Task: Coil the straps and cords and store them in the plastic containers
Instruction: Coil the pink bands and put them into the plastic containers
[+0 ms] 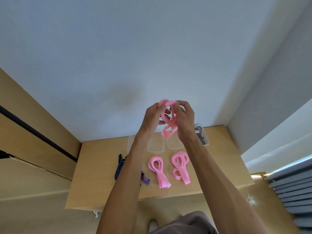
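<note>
Above the table (pixel 104 166), both hands' grips, left hand (pixel 152 116) and right hand (pixel 184 115), pinch 1 pink strap (pixel 168 122).

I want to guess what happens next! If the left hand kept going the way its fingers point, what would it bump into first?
Most likely the right hand. The left hand grips the pink strap, its fingers pointing across toward the right hand, which holds the same loops. Only strap lies between them; depth is hard to judge.
</note>
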The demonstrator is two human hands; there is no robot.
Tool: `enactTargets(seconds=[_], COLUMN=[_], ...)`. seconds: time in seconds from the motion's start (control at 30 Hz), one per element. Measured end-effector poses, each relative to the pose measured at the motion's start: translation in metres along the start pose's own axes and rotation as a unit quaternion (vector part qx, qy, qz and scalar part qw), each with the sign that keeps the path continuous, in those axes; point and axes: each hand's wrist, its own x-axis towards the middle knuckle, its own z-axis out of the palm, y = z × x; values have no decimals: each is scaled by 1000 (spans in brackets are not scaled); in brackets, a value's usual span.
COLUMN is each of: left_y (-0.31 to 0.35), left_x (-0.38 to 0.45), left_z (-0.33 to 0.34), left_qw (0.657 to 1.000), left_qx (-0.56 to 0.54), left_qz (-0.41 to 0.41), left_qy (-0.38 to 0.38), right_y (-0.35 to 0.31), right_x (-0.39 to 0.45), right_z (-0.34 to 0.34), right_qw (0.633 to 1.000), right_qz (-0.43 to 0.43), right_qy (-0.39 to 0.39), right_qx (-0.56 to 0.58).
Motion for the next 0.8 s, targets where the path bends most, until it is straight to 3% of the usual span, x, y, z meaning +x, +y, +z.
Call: enactTargets(seconds=[0.17,0.3,0.5,0.63,0.8], left_y=[2,3,0,4,2], left_x=[-2,0,2,5,14], left_z=[6,9,11,20,9], left_qw=[999,998,994,990,973], left_qx=[21,38,80,-67,-129], left_qz=[-4,-9,4,-22,-22], left_qy=[-32,47,75,123,192], right_y=[-8,-13,-9,0,11], right_x=[-1,1,-7,2,-3], right_z=[0,-6,-13,-14,-32], right_qw=[995,999,984,999,978], right_qz=[49,30,55,21,62], right_qy=[-29,20,31,23,-125], right_qx=[86,24,164,-29,-154])
